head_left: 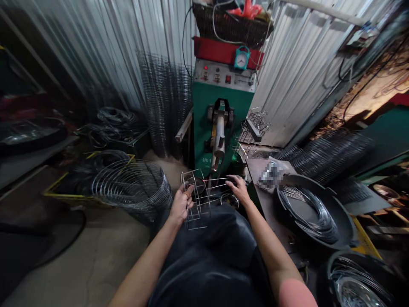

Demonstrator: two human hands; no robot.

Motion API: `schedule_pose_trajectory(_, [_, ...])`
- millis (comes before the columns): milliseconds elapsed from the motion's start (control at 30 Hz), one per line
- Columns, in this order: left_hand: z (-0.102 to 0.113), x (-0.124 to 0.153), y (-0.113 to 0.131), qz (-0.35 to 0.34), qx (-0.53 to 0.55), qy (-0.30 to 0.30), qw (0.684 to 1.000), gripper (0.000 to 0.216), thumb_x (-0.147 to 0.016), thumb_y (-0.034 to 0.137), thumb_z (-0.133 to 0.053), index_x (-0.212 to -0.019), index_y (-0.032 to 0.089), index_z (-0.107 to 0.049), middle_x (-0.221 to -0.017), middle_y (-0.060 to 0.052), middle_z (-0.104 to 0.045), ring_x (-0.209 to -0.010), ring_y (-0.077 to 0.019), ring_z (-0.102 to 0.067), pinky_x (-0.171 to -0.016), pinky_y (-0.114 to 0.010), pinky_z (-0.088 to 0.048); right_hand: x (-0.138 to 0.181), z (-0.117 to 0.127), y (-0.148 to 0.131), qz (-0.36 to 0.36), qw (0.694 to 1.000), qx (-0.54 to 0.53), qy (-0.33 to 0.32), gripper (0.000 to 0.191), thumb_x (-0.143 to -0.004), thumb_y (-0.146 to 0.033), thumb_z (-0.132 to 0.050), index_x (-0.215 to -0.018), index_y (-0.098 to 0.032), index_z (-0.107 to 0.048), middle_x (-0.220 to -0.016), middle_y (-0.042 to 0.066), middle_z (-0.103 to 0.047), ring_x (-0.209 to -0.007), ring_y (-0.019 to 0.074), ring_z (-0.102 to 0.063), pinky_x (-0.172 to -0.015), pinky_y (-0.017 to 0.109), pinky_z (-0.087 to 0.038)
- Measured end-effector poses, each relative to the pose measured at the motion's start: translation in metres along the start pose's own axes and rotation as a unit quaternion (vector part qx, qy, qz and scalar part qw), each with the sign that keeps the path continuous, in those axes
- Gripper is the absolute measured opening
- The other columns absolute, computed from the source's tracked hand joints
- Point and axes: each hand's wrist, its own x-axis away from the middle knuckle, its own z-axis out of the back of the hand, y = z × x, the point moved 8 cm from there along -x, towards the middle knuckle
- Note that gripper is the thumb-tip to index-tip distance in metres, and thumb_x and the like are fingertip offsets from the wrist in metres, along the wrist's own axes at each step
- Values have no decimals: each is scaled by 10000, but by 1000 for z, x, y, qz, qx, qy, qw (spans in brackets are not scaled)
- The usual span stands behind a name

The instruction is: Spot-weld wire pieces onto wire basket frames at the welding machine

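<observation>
My left hand (181,205) grips the near upright side of a rectangular welded wire frame (195,200), with the fingers curled around its wires. My right hand (238,189) rests on the far ends of the frame's long horizontal wires, fingers spread over them. The frame is held level in front of my body, just below the electrodes of a green spot-welding machine (220,128). The wire tips near the electrodes are partly hidden by the frame and my right hand.
A loose wire coil (131,186) stands to the left, beside a yellow-edged tray (68,187). Black tubs of wire coils (311,211) sit to the right. Rolled wire mesh (166,102) leans on the corrugated wall behind the machine.
</observation>
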Motion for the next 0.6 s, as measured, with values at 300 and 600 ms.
schedule_pose_trajectory(300, [-20, -34, -23, -4, 37, 52, 998, 492, -502, 364, -795, -780, 215, -417, -454, 147, -223, -337, -21, -155, -326, -159, -107, -56, -10, 20, 17, 994, 106, 22, 245, -856, -371, -470, -963, -246, -651, -999, 46, -617, -1016, 209, -484, -928, 401, -270])
schedule_pose_trajectory(600, [-46, -50, -23, -41, 77, 82, 993, 477, -502, 359, -787, -800, 220, -442, -475, 128, -327, -333, -24, -215, -321, -160, -137, -88, -17, 30, 45, 983, 165, 60, 311, -871, -350, -451, -1132, -241, -580, -1147, 73, -540, -1090, 223, -412, -916, 368, -296])
